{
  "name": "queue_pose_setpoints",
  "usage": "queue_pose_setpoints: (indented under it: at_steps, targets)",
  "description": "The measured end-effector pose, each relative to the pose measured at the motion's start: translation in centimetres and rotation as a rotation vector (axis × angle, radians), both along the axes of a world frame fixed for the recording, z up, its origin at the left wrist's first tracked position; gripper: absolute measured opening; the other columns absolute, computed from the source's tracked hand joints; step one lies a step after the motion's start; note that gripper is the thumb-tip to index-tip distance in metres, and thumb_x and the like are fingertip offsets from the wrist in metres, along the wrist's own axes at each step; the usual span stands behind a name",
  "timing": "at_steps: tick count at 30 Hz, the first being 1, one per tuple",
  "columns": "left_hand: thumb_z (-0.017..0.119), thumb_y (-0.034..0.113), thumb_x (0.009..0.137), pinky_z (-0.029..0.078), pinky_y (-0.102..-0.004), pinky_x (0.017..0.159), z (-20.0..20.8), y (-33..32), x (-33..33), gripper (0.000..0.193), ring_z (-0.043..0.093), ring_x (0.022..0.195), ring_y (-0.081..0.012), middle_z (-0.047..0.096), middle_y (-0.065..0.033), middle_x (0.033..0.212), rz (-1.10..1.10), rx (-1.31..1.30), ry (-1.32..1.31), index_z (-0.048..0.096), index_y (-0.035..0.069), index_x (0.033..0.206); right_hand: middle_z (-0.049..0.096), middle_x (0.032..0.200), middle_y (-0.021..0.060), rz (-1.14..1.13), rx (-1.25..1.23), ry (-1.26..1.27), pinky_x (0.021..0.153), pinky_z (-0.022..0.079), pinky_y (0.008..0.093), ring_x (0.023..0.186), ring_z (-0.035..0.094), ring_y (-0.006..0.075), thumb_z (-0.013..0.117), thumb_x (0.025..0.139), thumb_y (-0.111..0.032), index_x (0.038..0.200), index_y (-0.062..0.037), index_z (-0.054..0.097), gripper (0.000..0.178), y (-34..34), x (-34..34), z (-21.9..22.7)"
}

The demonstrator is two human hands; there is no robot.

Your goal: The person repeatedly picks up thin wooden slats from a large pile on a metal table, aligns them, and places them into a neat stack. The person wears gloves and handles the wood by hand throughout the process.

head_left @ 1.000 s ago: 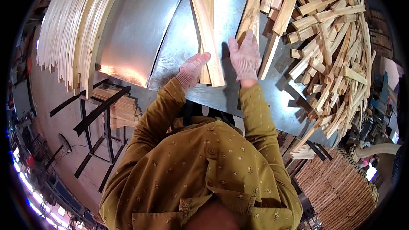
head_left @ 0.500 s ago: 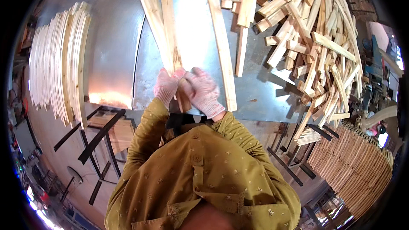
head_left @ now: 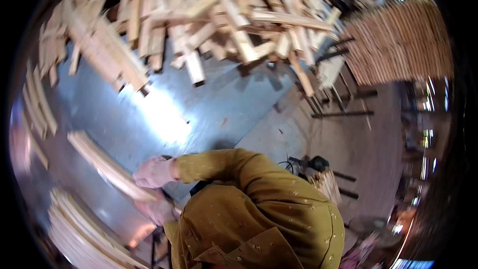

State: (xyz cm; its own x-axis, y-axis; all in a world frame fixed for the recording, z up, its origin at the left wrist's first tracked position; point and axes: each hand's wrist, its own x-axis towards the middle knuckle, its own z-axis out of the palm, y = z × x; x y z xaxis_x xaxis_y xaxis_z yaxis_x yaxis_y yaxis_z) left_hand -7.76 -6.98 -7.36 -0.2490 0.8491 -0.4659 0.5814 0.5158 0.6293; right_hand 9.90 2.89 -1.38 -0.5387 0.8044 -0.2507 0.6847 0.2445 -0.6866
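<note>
At the left of the view, my right hand [head_left: 155, 172], in a pale pink knitted glove, closes on the near end of a long, pale wooden strip [head_left: 107, 164]. Below it, my left hand [head_left: 160, 210], gloved alike, grips the same end from the other side; its fingers are partly hidden and blurred. The strip slants away over a shiny metal table [head_left: 219, 104]. Whether it is one piece or more pressed together, I cannot tell.
A heap of loose wooden strips [head_left: 214, 17] covers the table's far side. Neat light strips [head_left: 84, 234] stand stacked at lower left. A few strips [head_left: 40, 97] lie at far left. At right are a large stack of sticks [head_left: 401, 42] and dark metal legs [head_left: 343, 114].
The view has swung to the right, so both hands now appear farther left. The strips that fanned apart in my hands now look like one piece or a tight bundle.
</note>
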Motion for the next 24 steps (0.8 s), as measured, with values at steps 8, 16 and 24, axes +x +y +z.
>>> queue_pose_setpoints:
  at_steps: [8,16,24]
  targets:
    - [0.070,0.052,0.085,0.035,-0.0479,0.115,8.1,-0.5,2.6,0.104,0.036,0.140,-0.0423,0.031,-0.0256,0.155,-0.279,-0.116,0.803,0.017,0.000,0.157,0.065,0.124,0.0174,-1.098,0.863,-0.936,0.095,0.051,0.0444,0.110,0.064,0.0341,0.065,0.076,-0.002,0.146,-0.0057,0.046,0.073,-12.7,48.1,12.8]
    - [0.069,0.018,0.092,0.045,-0.0339,0.101,16.7,3.8,38.4,0.064,0.053,0.116,-0.0226,0.055,-0.0116,0.131,-0.681,0.174,-0.636,0.043,0.002,0.148,0.064,0.115,0.0104,-0.829,0.344,-1.139,0.096,0.044,0.0435,0.113,0.060,0.0253,0.051,0.088,-0.014,0.143,-0.0088,0.045,0.055,-13.0,64.9,12.0]
    - [0.070,0.043,0.092,0.052,-0.0400,0.092,14.4,-3.2,60.9,0.064,0.060,0.108,-0.0238,0.061,-0.0118,0.117,-0.391,-0.345,-1.578,0.047,0.005,0.138,0.061,0.081,0.0077,-0.754,0.385,-0.241,0.060,0.053,0.0402,0.071,0.062,0.0252,0.068,0.078,-0.011,0.124,0.0039,0.059,0.049,-24.4,54.5,16.0]
